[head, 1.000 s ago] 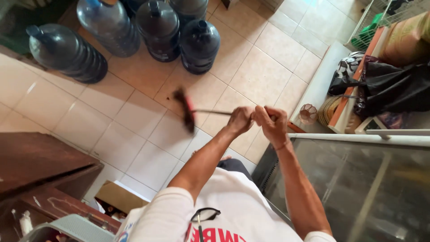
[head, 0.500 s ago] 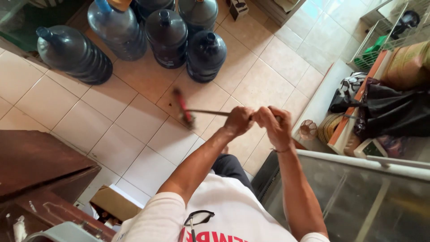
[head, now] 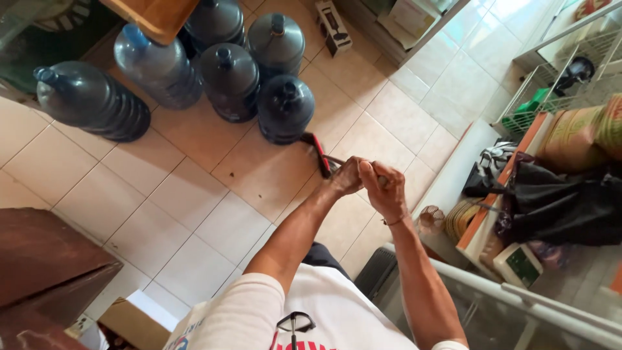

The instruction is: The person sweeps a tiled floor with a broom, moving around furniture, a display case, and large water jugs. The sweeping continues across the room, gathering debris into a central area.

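My left hand's fingers [head: 353,170] are curled tight around the handle of the broom [head: 322,155], and the fingers of my right hand [head: 382,185] are wrapped shut on the same handle just behind them, so that the two fists touch. The left hand [head: 348,178] sits nearer the broom's head, the right hand nearer my body. Most of the handle is hidden inside the fists; only a short dark stretch shows between my left knuckles and the head.

I place everything else by that broom head, a narrow red and black strip resting on the tiled floor [head: 194,194]. Just beyond it stands the nearest water jug [head: 286,109], dark blue and upright, its base almost touching the head. Further beyond are more jugs [head: 220,65] in a cluster, and one lies on its side [head: 91,104] well off to the left. Near the broom head on the floor lies a small dark speck [head: 244,174]. To the right of the head a low white ledge [head: 453,175] carries a black bag [head: 557,204] and a wire rack [head: 551,91]. On my side of the head, down by my shirt, a dark wooden table [head: 45,266] fills the left corner with a cardboard box [head: 129,321] beside it.
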